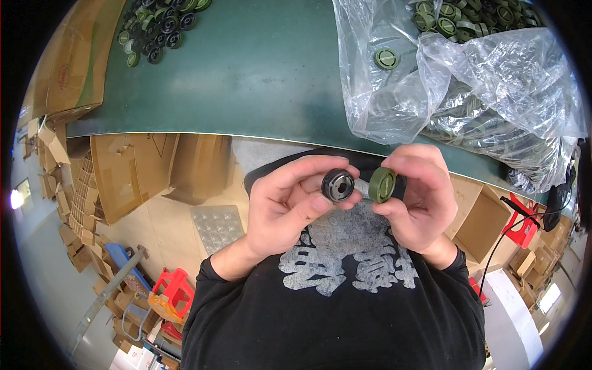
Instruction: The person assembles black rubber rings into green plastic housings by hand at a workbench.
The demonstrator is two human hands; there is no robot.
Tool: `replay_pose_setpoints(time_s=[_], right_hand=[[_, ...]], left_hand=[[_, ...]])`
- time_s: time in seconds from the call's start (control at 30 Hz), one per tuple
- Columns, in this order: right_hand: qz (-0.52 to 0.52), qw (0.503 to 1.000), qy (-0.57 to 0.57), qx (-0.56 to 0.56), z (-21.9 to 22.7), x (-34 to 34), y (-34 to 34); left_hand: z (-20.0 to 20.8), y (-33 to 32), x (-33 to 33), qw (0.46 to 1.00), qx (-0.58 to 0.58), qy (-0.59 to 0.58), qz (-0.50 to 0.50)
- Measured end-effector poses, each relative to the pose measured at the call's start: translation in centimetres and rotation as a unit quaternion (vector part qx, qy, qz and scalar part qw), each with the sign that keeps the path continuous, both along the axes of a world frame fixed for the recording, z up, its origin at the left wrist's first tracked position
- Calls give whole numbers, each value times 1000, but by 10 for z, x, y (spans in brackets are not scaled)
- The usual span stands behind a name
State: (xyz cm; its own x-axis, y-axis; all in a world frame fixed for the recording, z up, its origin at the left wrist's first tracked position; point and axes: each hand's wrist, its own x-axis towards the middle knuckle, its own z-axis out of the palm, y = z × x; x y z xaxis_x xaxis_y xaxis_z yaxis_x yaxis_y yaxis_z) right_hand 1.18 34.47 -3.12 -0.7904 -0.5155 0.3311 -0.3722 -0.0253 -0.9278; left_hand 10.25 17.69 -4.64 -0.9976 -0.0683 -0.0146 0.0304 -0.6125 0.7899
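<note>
Shiny black disc (338, 185): pinched in left hand (280, 203)
Olive-green round cap (382, 185): pinched in right hand (427, 194)
Both hands: curled inward

A black ring-shaped piece (338, 185) with a silvery-grey centre, left, and an olive-green cap (383, 184), right, show against a black shirt (333, 333) bearing a mottled pale-grey print (314, 271). On the far side, a dark green tabletop (246, 74) carries mixed black-and-green pieces (163, 28), left, and more olive-green caps (475, 18) by a clear, white-glinting bag (394, 98), right. Beyond plain brown cardboard (132, 176) at left, I see a bright red stool (172, 287), its side orange, near a blue panel (126, 268)
</note>
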Motion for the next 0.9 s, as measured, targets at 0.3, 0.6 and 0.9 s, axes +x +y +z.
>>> replay_pose_setpoints(time_s=[0.3,0.6,0.9], right_hand=[[39,997,64,23,3,-12,0],[77,996,41,35,12,-13,-5],[124,981,138,53,7,-16,-18]], left_hand=[[5,-1,1,995,65,-75,-31],[0,-3,2,988,123,-70,-61],[-3,2,5,984,148,-94,-32]])
